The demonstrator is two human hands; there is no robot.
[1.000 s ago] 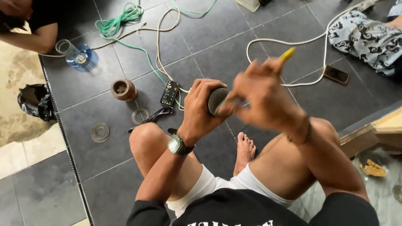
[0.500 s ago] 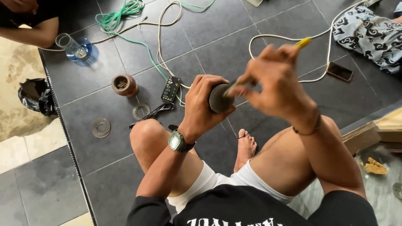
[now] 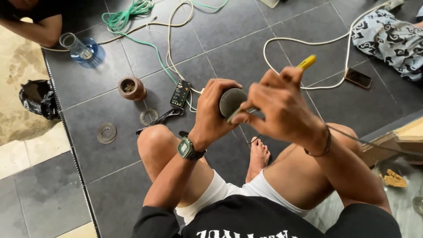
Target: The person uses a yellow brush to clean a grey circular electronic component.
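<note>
The left hand (image 3: 213, 112) is wrapped around a round dark grey metal part (image 3: 231, 101), held above the knees, its rounded face turned toward the right hand (image 3: 280, 105). The right hand pinches a thin yellow-handled tool (image 3: 307, 62). The tool's long axis slants from the handle, up beyond the right hand, down leftward to the part, where the tip appears to touch. The two hands sit just beside each other.

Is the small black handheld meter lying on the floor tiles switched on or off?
On. The handheld meter lies flat on the dark tile floor, and its screen is lit with coloured readouts.
</note>
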